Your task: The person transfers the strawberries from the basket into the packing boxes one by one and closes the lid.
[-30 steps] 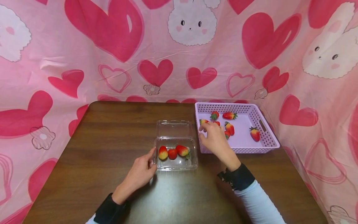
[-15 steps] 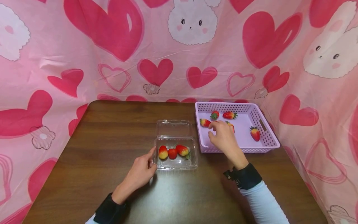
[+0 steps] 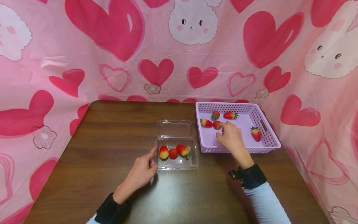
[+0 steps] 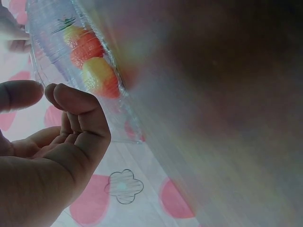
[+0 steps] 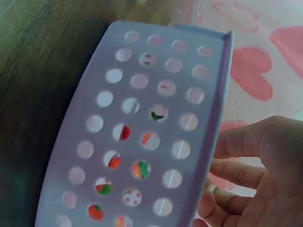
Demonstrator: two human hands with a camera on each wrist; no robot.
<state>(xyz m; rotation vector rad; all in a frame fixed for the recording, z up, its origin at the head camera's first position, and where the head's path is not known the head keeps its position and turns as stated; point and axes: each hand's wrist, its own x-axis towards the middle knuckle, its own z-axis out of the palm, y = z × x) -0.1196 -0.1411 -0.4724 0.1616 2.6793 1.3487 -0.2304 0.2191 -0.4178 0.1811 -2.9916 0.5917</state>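
Observation:
In the head view, a clear plastic clamshell container (image 3: 176, 163) lies with its lid folded back, holding three strawberries (image 3: 173, 153). My left hand (image 3: 141, 169) grips its left edge, index finger along the side and thumb near the front corner; the left wrist view shows the fingertips at the rim. My right hand (image 3: 230, 137) is over the lilac basket (image 3: 268, 145), fingers bent and apart, with no strawberry seen in its grasp. A red strawberry (image 3: 216, 125) is by its fingertips. What lies under the palm is hidden.
More strawberries lie in the basket: one at its left wall (image 3: 206, 123), two near the back (image 3: 230, 115), one at the right (image 3: 255, 134). The basket's perforated wall (image 5: 137, 118) fills much of the right wrist view. A pink heart-patterned cloth (image 3: 179, 77) hangs behind the wooden table (image 3: 117, 130).
My right hand has moved rightward within the basket, uncovering strawberries at the left and covering others beneath it. My left hand and the container have stayed in place.

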